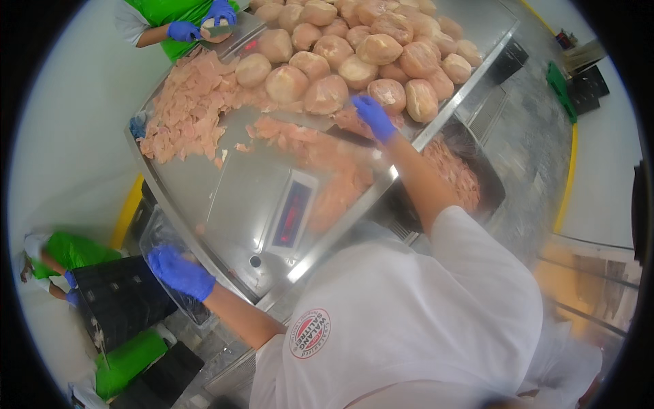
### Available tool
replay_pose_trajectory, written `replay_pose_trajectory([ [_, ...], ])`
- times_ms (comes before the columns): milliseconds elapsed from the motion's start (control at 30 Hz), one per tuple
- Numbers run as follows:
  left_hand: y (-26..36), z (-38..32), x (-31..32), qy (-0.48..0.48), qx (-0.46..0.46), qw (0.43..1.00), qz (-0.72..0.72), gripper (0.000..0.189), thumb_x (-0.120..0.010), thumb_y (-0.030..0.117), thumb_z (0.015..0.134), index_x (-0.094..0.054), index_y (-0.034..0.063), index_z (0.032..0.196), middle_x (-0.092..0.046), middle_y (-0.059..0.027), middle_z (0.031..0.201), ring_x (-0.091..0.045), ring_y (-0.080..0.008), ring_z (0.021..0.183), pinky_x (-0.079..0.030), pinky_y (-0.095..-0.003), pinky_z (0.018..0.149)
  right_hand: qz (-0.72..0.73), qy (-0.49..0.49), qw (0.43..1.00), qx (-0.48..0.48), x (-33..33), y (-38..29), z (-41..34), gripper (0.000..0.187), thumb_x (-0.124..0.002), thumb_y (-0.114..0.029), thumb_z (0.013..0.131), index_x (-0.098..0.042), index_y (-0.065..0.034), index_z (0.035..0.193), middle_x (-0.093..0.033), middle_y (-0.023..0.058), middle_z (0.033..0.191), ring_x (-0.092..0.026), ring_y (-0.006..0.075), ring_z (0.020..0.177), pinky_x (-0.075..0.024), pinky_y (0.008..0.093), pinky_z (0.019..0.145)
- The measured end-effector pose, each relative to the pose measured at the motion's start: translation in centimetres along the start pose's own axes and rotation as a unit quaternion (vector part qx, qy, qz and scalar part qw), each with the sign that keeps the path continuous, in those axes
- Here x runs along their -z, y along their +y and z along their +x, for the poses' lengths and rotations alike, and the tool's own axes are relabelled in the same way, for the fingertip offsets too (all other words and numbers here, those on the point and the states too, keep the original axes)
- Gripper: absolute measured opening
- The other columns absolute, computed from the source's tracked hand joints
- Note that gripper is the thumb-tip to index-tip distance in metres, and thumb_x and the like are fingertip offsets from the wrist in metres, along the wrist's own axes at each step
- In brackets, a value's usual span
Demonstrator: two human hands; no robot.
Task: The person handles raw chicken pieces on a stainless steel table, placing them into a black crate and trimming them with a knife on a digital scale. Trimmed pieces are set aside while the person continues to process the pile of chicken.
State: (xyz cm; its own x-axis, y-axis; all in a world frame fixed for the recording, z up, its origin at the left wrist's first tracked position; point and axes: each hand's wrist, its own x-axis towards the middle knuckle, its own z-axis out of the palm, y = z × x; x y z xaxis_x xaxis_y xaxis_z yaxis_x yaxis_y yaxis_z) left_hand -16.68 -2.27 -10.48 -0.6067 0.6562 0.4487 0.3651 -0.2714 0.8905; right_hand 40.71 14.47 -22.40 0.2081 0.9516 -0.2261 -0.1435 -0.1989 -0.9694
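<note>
My left hand [181,271], in a blue glove, is over a clear plastic-lined container [161,232] beside the steel table [225,189]. Its fingers are blurred, and a small bit of pale matter shows behind it; a grip cannot be told. My right hand [375,118], also blue-gloved, reaches over the table to the near edge of a heap of rounded raw meat pieces, seemingly chicken breasts [327,94]. Whether it holds anything is unclear. A dark, narrow edge [352,137] lies just below it among thin meat slices [306,143]. A digital scale display [292,213] glows red nearer me.
Trimmed slices [189,107] are piled at the table's left. A lined black bin of slices [454,174] stands past the right edge. Across the table, a co-worker's gloved hands [202,28] hold a meat piece and a blade. Other workers handle black crates [120,296] at lower left.
</note>
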Motion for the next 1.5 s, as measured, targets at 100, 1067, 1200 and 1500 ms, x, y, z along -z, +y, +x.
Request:
replay_pose_trajectory([
  [100, 4.2, -2.4, -13.3, -0.107, 0.021, 0.993, -0.053, 0.031, -0.048, 0.009, 0.089, -0.051, -0.0016, 0.118, -0.056, -0.0087, 0.110, -0.055, -0.0183, 0.101, -0.044, -0.0306, 0.089, 0.290, -0.193, 0.935, -0.072, 8.4, 5.4, 9.4, 0.041, -0.053, -0.041, 0.093, -0.053, -0.0080, 0.118, -0.057, 0.0050, 0.093, -0.052, 0.0128, 0.082, -0.0456, 0.0248, 0.075],
  [1067, 11.8, -9.5, -32.4, -0.210, -0.016, 0.977, 0.021, 0.060, -0.074, 0.019, 0.072, -0.049, 0.0048, 0.124, -0.049, -0.0125, 0.125, -0.045, -0.0270, 0.119, -0.035, -0.0380, 0.102, 0.236, -0.294, 0.922, -0.085, -11.4, -10.6, -1.9, 0.048, -0.043, -0.037, 0.098, -0.045, -0.0027, 0.132, -0.052, 0.0084, 0.127, -0.050, 0.0174, 0.114, -0.0388, 0.0295, 0.100],
  [1200, 12.1, -9.8, -24.2, -0.140, 0.052, 0.989, -0.019, 0.059, -0.071, 0.018, 0.076, -0.047, 0.0017, 0.127, -0.051, -0.0123, 0.126, -0.048, -0.0230, 0.117, -0.038, -0.0355, 0.100, -0.062, -0.283, 0.934, 0.209, -17.3, -10.7, -8.2, 0.031, -0.049, -0.026, 0.092, -0.062, -0.0018, 0.106, -0.063, 0.0175, 0.102, -0.060, 0.0285, 0.099, -0.0463, 0.0374, 0.087],
  [1500, 6.6, -6.3, -13.6, -0.210, 0.097, 0.969, 0.084, 0.036, -0.059, 0.021, 0.089, -0.058, -0.0001, 0.119, -0.062, -0.0104, 0.114, -0.055, -0.0192, 0.107, -0.043, -0.0314, 0.093, -0.165, -0.265, 0.938, 0.153, -15.4, -6.9, -7.8, 0.051, -0.063, -0.031, 0.086, -0.050, -0.0020, 0.126, -0.058, 0.0182, 0.104, -0.056, 0.0282, 0.096, -0.0450, 0.0381, 0.085],
])
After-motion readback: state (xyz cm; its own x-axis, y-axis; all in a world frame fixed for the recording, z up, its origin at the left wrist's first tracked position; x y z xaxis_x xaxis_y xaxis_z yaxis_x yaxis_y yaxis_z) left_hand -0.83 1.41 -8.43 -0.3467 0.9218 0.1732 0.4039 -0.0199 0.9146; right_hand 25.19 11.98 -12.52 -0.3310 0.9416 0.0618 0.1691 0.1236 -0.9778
